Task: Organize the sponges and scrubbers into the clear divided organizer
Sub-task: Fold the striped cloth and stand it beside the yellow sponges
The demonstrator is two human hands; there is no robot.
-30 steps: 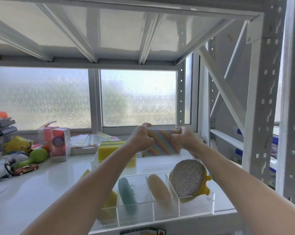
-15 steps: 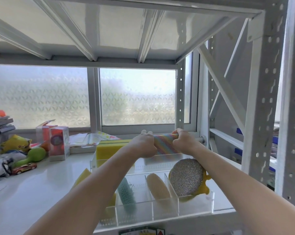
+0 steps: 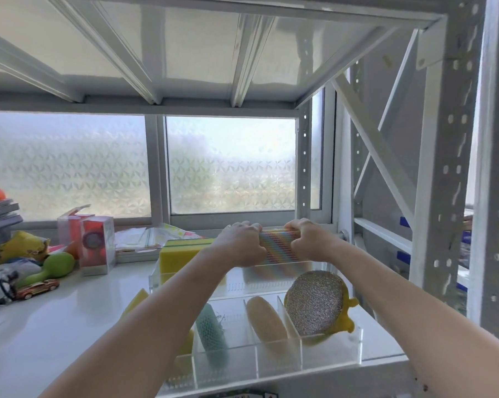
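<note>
Beyond the organizer, both hands clutch a rainbow sponge.

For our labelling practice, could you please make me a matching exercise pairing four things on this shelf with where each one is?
Things:
1. rainbow sponge
2. silver scrubber
3. teal scrubber
4. toy car

Places:
A. far left of the shelf, outside the organizer
B. rightmost front compartment
C. held by the left hand and right hand
D. front compartment beside the cream scrubber, on its left

Pairs: 1-C, 2-B, 3-D, 4-A
</note>
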